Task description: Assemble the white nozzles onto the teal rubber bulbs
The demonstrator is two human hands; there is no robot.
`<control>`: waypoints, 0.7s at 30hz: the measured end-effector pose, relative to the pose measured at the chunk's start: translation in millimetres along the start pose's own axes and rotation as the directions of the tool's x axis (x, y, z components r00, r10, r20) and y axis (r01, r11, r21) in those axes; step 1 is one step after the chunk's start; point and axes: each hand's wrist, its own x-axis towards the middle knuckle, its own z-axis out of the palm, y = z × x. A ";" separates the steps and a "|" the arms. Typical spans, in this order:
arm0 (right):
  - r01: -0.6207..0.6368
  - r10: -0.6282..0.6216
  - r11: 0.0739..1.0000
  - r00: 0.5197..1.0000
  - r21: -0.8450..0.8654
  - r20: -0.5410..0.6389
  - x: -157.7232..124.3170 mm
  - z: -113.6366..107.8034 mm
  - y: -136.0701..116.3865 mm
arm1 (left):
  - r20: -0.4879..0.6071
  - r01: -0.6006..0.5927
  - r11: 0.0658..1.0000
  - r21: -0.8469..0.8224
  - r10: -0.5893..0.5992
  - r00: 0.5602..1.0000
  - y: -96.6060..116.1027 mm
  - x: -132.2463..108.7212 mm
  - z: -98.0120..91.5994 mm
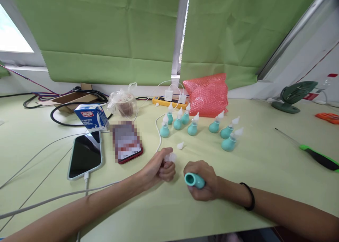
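My left hand (165, 166) is closed around a small translucent plastic piece (171, 157) that pokes out by the thumb. In my right hand (203, 180) is a teal rubber bulb (194, 180), its open round neck facing toward me and to the left; the rest of it is hidden by the fingers. The two hands are a short way apart above the table (148, 213). A loose white pointed tip (180, 145) lies just beyond them. Farther back, several teal bulbs with clear tops and pointed tips, such as this nasal aspirator (192, 125), stand or lean on the tabletop.
Two phones, one dark-screened (86, 154) and one red-cased (127, 141), lie at left near a blue milk carton (92, 117). Cables cross the left side. Behind are a yellow power strip (159, 101) and red bubble-wrap pouch (206, 95). At right are a screwdriver (317, 156) and green fan (291, 95).
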 end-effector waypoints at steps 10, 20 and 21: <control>-0.366 0.410 0.912 0.832 0.184 -0.374 15.9 -5.5 20.8 | -0.143 -0.115 0.342 0.933 0.641 0.754 -2.9 10.9 -19.3; -0.426 0.449 0.892 0.797 0.150 -0.404 17.0 -12.3 39.3 | -0.035 0.053 -0.007 0.999 0.660 0.750 -8.8 11.5 -22.6; -0.434 0.451 0.890 0.799 0.139 -0.398 17.4 -12.4 39.9 | -0.041 0.044 0.012 0.999 0.666 0.745 -8.5 11.4 -23.1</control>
